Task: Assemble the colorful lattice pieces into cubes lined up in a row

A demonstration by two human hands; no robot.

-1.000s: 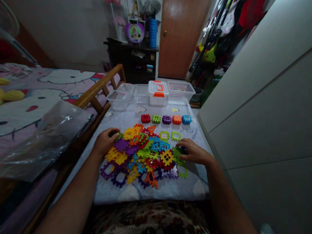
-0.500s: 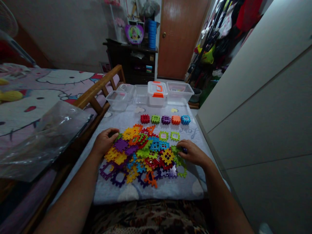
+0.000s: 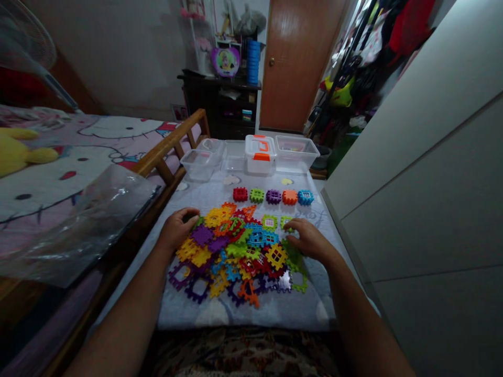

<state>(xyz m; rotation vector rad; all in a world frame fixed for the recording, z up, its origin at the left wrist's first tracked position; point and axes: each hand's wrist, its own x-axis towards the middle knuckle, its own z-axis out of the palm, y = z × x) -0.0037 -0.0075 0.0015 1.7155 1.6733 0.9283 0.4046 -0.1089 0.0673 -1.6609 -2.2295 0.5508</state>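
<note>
A pile of flat, notched plastic building pieces in many colours lies in front of me, with a yellow window piece [image 3: 276, 256] on its right side. My left hand [image 3: 179, 229] rests at the pile's left edge, fingers loosely curved and apart from the thumb, beside a small green piece [image 3: 200, 221] and a purple plate [image 3: 202, 235]. Over the right side, my right hand [image 3: 309, 239] has its fingertips at a light green window piece [image 3: 286, 222], partly covering it. Its thumb is apart from the fingers. Another light green window piece [image 3: 269, 222] lies just left of it.
Behind the pile stands a row of joined blocks: red [image 3: 240, 194], green [image 3: 257, 195], purple [image 3: 273, 197], orange [image 3: 290, 197] and blue [image 3: 305, 197]. Clear plastic boxes [image 3: 296, 154] and a lidded box with orange clips [image 3: 260, 155] line the far end. A wooden rail [image 3: 168, 144] runs left.
My right hand has moved up and away from me, from green pieces at the pile's right edge to the light green window piece. The left hand stays at the pile's edge. The view has shifted slightly.
</note>
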